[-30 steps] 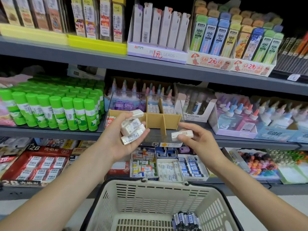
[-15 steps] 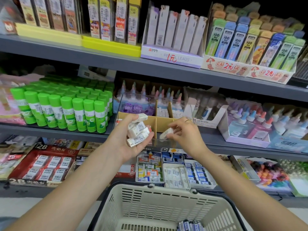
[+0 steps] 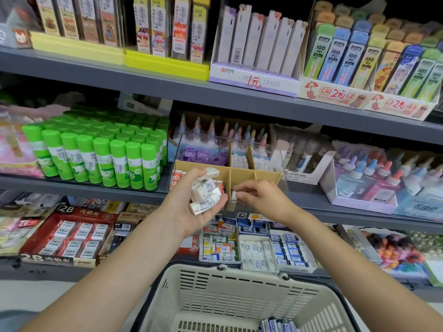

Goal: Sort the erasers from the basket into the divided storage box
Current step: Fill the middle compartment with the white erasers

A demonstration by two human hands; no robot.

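A clear divided storage box (image 3: 242, 174) with tan cardboard dividers stands on the middle shelf. My left hand (image 3: 191, 212) is cupped just in front of it, holding a stack of several white wrapped erasers (image 3: 206, 190). My right hand (image 3: 261, 195) reaches into the box's front middle compartment, fingertips pinched on one white eraser (image 3: 234, 194) that is mostly hidden by the divider. Red-labelled erasers (image 3: 176, 179) fill the front left compartment. The beige basket (image 3: 239, 298) hangs below, with a bundle of blue-wrapped erasers (image 3: 278, 325) at its bottom.
Green glue sticks (image 3: 100, 152) stand left of the box and glue bottles (image 3: 374, 173) to its right. Eraser display boxes (image 3: 254, 245) sit on the lower shelf. Pencil lead packs (image 3: 261, 41) line the upper shelf.
My right hand carried its single eraser from open air leftward and down into the box's front middle compartment. My left hand kept its stack. The view moved closer to the shelf.
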